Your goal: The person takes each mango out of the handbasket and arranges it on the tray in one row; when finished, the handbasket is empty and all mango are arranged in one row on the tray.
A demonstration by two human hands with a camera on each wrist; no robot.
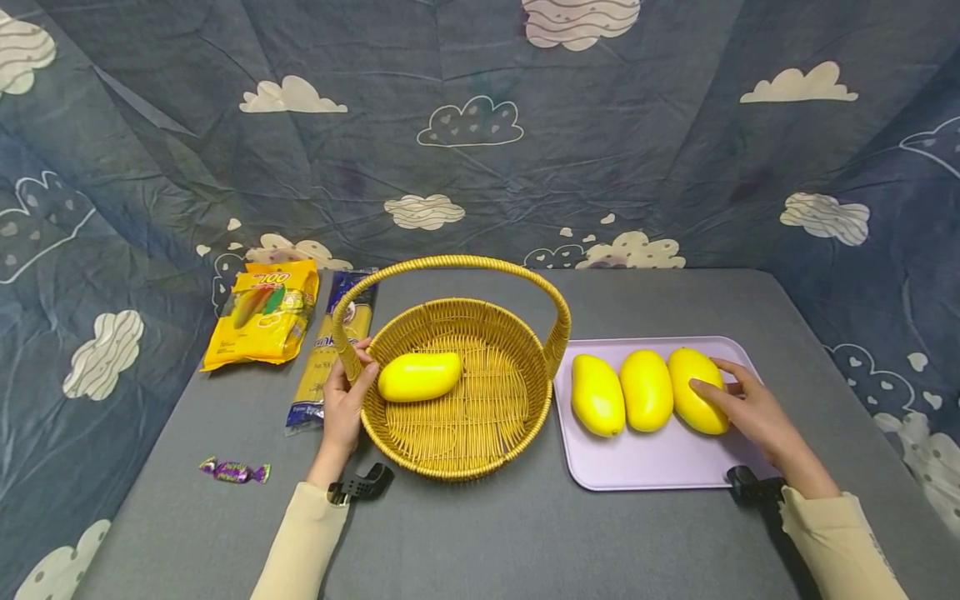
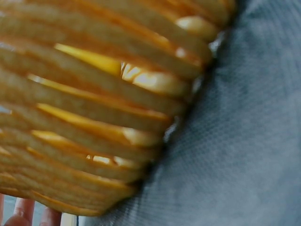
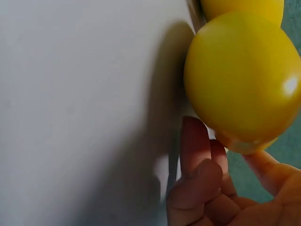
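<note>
A yellow wicker basket (image 1: 457, 477) with an arched handle stands mid-table, one mango (image 1: 420, 377) lying in its left side. At the basket's left rim, by the foot of the handle, my left hand (image 1: 343, 417) holds on; the left wrist view shows woven wicker (image 2: 94, 94) and a few fingertips (image 2: 23, 212). Three mangoes lie side by side on a lilac tray (image 1: 645, 467) to the right. My right hand (image 1: 761, 421) grips the rightmost mango (image 1: 697, 392), thumb on its near side and fingers round its right end. In the right wrist view that mango (image 3: 242, 80) touches the fingers.
Left of the basket lie a yellow snack bag (image 1: 262, 312) with a mango picture and a blue-and-clear pack of pasta (image 1: 311, 375). A purple wrapped candy (image 1: 235, 472) lies at the front left. Cloud-printed cloth (image 1: 465, 175) hangs behind the grey table.
</note>
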